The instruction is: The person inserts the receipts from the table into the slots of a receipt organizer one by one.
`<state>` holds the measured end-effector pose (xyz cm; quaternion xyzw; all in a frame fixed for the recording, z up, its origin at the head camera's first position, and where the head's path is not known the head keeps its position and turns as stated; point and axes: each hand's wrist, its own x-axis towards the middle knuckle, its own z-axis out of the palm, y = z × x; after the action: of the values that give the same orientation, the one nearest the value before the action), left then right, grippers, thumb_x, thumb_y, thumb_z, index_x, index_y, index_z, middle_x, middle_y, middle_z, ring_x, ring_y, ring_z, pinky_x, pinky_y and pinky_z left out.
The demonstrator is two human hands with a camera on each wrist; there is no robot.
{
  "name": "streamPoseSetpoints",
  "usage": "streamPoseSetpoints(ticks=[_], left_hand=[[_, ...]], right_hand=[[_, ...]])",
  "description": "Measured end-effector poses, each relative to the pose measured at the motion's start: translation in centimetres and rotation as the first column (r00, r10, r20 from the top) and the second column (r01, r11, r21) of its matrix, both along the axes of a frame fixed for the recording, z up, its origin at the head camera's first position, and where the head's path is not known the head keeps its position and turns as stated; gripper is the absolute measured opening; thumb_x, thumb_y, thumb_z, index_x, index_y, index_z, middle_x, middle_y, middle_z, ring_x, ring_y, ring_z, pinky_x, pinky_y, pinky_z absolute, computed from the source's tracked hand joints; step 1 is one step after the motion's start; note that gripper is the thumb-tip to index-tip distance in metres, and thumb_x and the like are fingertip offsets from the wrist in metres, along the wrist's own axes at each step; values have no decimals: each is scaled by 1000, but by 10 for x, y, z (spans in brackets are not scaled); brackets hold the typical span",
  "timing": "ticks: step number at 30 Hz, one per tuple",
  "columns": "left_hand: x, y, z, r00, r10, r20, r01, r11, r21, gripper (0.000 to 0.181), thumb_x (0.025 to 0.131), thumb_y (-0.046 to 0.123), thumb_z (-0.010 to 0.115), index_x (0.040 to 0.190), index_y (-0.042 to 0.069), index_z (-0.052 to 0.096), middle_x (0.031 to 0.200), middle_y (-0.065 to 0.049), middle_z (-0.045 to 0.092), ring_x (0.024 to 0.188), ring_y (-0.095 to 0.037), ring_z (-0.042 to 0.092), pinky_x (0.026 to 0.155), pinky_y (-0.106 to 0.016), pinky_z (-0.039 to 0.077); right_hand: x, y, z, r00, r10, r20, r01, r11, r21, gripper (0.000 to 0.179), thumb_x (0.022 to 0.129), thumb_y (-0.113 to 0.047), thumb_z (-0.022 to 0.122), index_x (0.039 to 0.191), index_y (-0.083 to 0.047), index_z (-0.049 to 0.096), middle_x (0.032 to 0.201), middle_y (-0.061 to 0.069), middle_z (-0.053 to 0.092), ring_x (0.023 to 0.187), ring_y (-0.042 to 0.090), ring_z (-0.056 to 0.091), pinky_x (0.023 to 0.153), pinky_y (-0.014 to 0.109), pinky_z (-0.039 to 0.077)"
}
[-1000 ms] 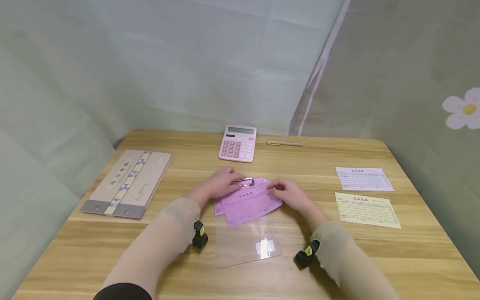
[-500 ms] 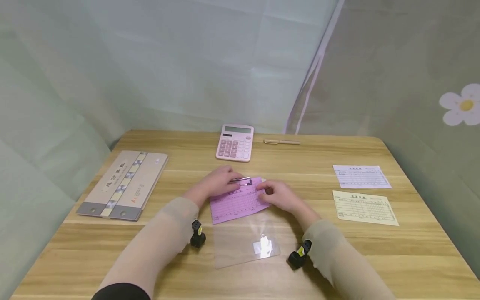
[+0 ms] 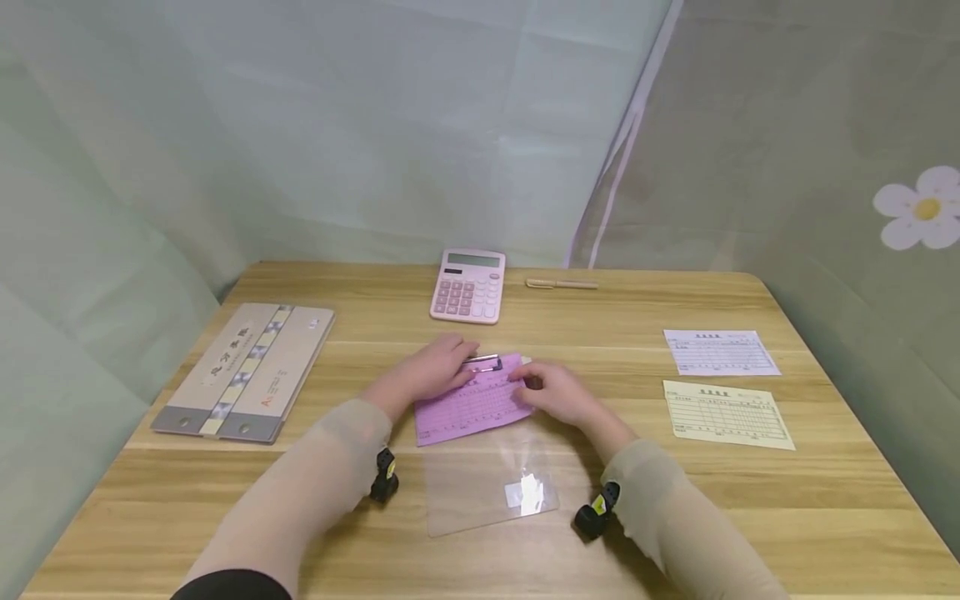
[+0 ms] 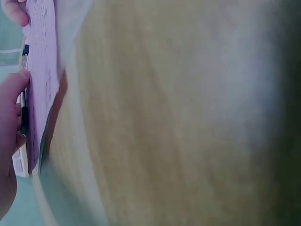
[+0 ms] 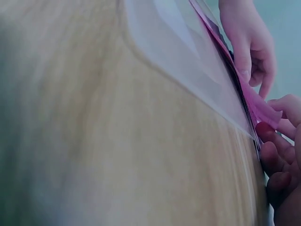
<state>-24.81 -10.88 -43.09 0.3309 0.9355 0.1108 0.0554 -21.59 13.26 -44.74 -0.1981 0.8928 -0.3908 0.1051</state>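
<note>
A clear clipboard [image 3: 480, 500] with a metal clip [image 3: 486, 364] lies on the table, bearing pink printed slips [image 3: 468, 410] on its upper part. My left hand [image 3: 435, 367] holds the clip at the top, its thumb near the slips and its fingers curled behind, as the left wrist view also shows. With thumb and forefinger, my right hand [image 3: 558, 395] pinches the right edge of the pink paper, which bends up slightly in the right wrist view. How many slips are stacked cannot be told. A pale corner of something [image 3: 526, 360] peeks out behind the pink paper.
A pink calculator [image 3: 467, 287] and a beige pen [image 3: 561, 284] lie along the back. To the left is a beige folder or account book [image 3: 251, 371] with a patterned band. On the right lie a white slip [image 3: 722, 353] and a yellow slip [image 3: 727, 415].
A second ago the pink slips were fanned apart, one jutting to the lower right; now they lie almost as one. My right hand has moved left with the paper. The left hand stays at the clip.
</note>
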Motion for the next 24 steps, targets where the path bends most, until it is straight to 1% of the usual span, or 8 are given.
streamPoseSetpoints(ticks=[6,10,11,15,18,22,24], left_hand=[[0,-1,-3,999,-5,-33,5,1000,-3,57,94,31,54,138,-2,40,128,-18,50,121,-30,45,105,-42,33],[-2,-3,-5,998,9,-61,-10,1000,-10,59,94,36,54,138,-1,40,131,-18,49,124,-31,43,107,-42,29],[-2,-3,-6,997,11,-72,-12,1000,-13,59,93,37,54,137,0,41,131,-18,49,124,-31,43,107,-43,29],[-3,-2,-6,993,8,-115,-9,1000,-12,54,92,37,55,131,1,47,124,-16,53,118,-30,47,104,-42,34],[-2,-1,-5,993,9,-118,-11,1000,-22,54,92,37,55,131,1,48,123,-16,53,117,-29,48,103,-42,35],[-2,0,-6,995,24,-96,-28,999,-44,59,92,38,55,137,1,42,129,-18,50,122,-31,45,105,-43,33],[-3,0,-7,996,27,-84,-32,998,-58,62,93,38,54,140,1,38,129,-18,50,122,-31,45,104,-43,33]], right_hand=[[1,-2,1,1000,-15,4,15,1000,-8,29,85,-24,65,113,-16,66,112,2,63,105,21,56,95,42,41],[2,-2,0,1000,-26,9,26,1000,-14,28,85,-23,65,112,-15,66,111,2,63,103,20,56,94,41,42],[2,-2,0,1000,-29,9,29,999,-13,28,85,-24,65,112,-16,66,111,1,63,103,20,56,94,41,42],[2,-2,-1,999,-46,8,46,999,-11,29,86,-24,65,113,-16,66,113,3,63,107,22,56,96,42,41],[1,-2,-2,999,-50,5,50,999,-8,29,86,-25,64,114,-16,66,115,4,63,109,23,55,97,43,40],[1,-2,-1,999,-48,9,48,999,0,30,86,-27,64,114,-18,66,117,4,62,112,25,54,99,44,38],[1,-2,-1,999,-49,12,49,999,6,30,86,-29,64,114,-19,66,118,5,62,112,25,54,99,45,38]])
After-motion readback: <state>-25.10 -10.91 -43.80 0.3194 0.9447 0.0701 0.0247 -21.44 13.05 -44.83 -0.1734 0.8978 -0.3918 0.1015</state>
